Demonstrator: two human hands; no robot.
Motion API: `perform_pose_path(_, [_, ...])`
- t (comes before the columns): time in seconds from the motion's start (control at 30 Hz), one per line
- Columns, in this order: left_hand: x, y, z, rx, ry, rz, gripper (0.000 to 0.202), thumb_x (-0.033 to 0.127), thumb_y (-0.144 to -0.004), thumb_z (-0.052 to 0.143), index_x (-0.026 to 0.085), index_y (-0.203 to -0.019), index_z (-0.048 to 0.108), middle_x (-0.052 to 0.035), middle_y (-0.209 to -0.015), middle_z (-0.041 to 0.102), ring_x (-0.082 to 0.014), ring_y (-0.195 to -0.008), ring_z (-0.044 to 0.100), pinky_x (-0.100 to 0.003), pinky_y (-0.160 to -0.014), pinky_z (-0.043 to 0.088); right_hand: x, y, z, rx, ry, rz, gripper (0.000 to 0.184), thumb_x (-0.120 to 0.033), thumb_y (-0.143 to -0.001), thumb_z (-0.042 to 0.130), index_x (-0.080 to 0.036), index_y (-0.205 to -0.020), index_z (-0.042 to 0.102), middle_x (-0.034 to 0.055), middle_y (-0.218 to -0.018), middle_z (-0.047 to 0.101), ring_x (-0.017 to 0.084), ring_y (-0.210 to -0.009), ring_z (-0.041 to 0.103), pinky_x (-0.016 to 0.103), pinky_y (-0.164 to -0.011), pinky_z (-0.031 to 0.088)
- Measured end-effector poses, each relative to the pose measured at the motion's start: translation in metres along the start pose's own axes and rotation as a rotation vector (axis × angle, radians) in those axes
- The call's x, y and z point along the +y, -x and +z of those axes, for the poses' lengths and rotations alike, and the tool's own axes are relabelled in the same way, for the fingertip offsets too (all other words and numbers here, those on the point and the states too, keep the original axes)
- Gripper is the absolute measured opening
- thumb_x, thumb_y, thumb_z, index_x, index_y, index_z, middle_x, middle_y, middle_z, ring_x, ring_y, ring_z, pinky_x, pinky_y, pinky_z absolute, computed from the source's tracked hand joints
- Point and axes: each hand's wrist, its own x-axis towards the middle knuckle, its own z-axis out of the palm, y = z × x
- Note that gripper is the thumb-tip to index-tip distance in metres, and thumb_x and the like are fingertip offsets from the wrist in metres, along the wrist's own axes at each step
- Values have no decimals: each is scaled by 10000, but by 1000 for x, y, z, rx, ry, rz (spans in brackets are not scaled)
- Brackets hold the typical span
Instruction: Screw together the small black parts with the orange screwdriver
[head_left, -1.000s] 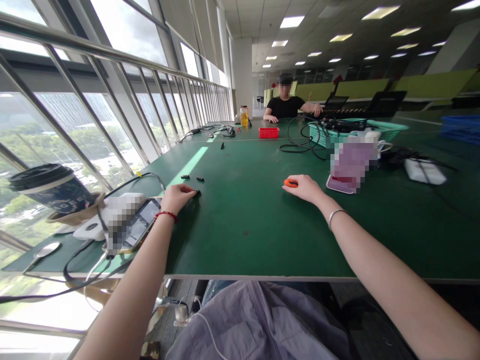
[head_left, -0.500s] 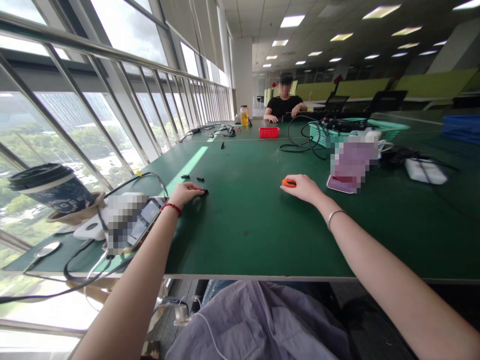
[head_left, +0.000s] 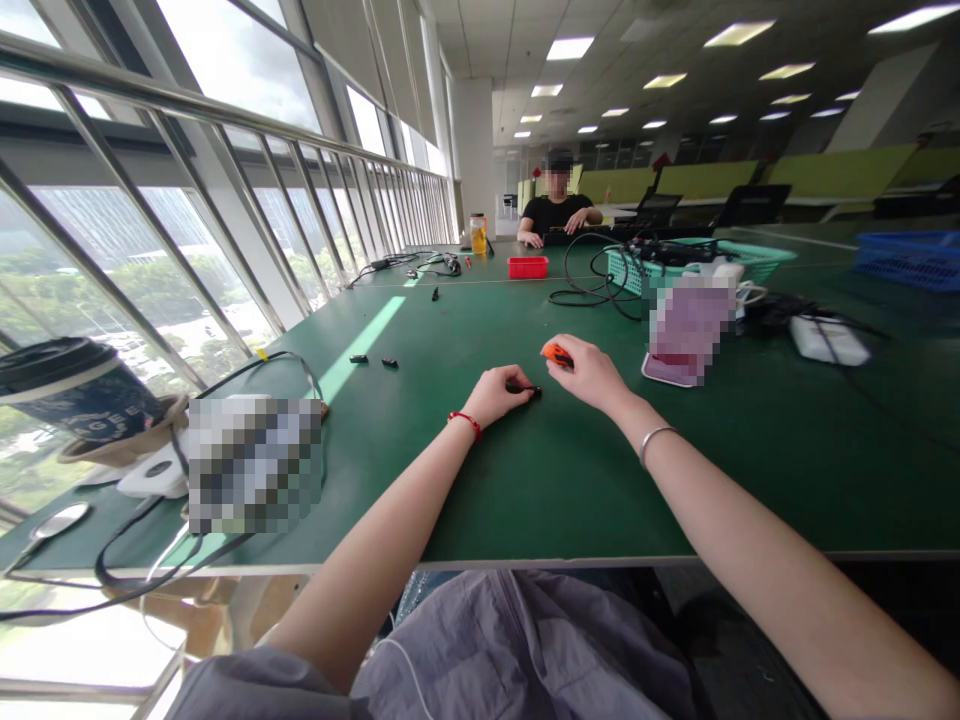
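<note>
My left hand [head_left: 496, 391] rests on the green table [head_left: 480, 480] with its fingers closed on a small black part [head_left: 527, 390] that pokes out to the right. My right hand [head_left: 589, 372] hovers just beside it, fingers wrapped round a small orange tool [head_left: 556, 353] whose tip points left. The two hands nearly touch at the table's middle. Two more small black parts [head_left: 373, 360] lie farther left on the table.
A lidded coffee cup [head_left: 71, 390] and cables sit at the left edge by the window rail. A teal basket [head_left: 757, 262] with cords, a red box [head_left: 527, 267], a white power strip [head_left: 829, 340] and a blue crate [head_left: 911, 258] stand farther back. Another person sits at the far end.
My left hand has slid right across the table with the small black part, up to my right hand. The right hand has lifted the orange tool slightly and shifted left.
</note>
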Motion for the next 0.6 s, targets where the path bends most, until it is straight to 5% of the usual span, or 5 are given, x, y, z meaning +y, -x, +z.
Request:
perform_pose_path(0.1, [2,5,5,30,-51,4,97,253,-714,644,165,-750,665,-34,-814,715,-153,-775,638,-276,-761,501,-7,0,-9,181,-68,-106,133,-319,-844,500,-218,-877,580,58,-912,642,182,-803,582,271,-698,426])
perform_pose_path(0.23, [5,12,-7,44,-156,-29,87,253,-712,640,179,-749,667,-32,-836,717,-165,-789,641,-276,-739,502,-19,3,-18,430,-77,-57,258,-474,-857,513,-223,-857,570,64,-883,619,179,-778,571,265,-688,433])
perform_pose_path(0.4, [5,14,-18,55,-252,-56,99,239,-700,624,185,-770,670,-38,-874,717,-191,-823,643,-299,-743,497,-21,4,-17,347,-54,78,358,-568,-852,487,-221,-804,560,5,-623,555,141,-566,520,241,-560,351])
perform_pose_path(0.6, [1,14,-16,41,-240,-44,130,221,-697,608,195,-801,682,-29,-874,714,-184,-838,641,-292,-753,496,-16,1,-18,364,-16,121,364,-557,-852,457,-223,-728,530,6,-559,523,149,-538,511,244,-537,321])
